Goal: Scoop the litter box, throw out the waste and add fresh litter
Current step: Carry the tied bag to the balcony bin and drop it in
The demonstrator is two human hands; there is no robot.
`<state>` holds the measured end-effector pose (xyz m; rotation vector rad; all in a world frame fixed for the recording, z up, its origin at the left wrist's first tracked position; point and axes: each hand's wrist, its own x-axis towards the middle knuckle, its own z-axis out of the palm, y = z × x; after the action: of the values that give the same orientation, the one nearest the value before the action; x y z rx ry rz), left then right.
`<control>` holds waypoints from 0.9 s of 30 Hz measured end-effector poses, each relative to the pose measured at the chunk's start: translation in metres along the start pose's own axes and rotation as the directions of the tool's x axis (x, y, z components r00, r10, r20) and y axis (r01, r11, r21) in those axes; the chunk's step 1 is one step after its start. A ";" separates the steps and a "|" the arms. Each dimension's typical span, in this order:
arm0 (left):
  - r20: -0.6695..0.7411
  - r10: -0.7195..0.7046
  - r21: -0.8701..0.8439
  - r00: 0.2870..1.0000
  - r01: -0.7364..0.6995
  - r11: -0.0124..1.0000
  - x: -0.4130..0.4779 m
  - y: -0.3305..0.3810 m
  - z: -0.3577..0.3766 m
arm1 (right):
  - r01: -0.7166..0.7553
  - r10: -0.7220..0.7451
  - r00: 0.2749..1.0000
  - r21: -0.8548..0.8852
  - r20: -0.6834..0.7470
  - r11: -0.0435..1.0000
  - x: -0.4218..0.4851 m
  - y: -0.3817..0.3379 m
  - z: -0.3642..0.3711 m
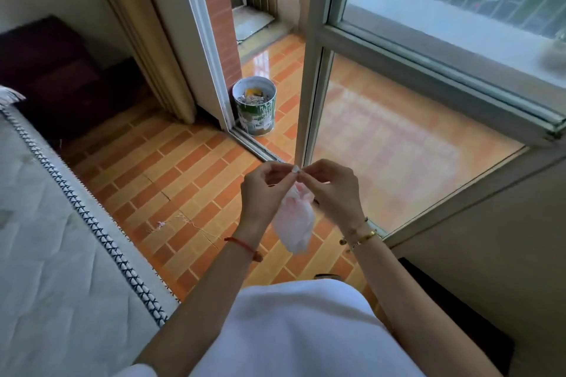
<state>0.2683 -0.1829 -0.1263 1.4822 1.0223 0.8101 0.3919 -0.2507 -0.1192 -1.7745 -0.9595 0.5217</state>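
A small pale pink plastic bag (293,220) hangs in front of me above the tiled floor. My left hand (262,190) and my right hand (332,190) both pinch its top edge between fingertips, close together at chest height. The bag droops below them, bulging slightly; its contents are hidden. A round waste bin (254,105), green and white and holding scraps, stands on the balcony floor just past the open sliding door. No litter box or scoop is in view.
A mattress (55,242) fills the left side. The sliding door track (257,147) crosses the orange brick-pattern floor (171,180) ahead. The glass door frame (309,95) stands right of the opening. A dark cabinet (52,70) sits at the back left.
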 end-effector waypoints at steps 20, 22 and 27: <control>-0.199 -0.007 0.072 0.980 0.022 0.997 0.331 -0.010 -0.011 | 0.173 -0.155 0.953 -0.049 0.261 0.984 0.349 0.015 0.100; -0.219 -0.027 0.074 0.975 0.044 0.996 0.362 -0.010 -0.009 | 0.179 -0.157 0.948 -0.057 0.278 0.982 0.380 0.016 0.109; -0.284 -0.049 0.139 0.958 0.092 0.986 0.431 -0.011 -0.008 | 0.179 -0.146 0.943 -0.086 0.298 0.980 0.451 0.019 0.136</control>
<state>0.4279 0.2165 -0.1557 1.4748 1.3672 0.9255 0.5672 0.1851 -0.1532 -1.7271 -1.3522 0.6450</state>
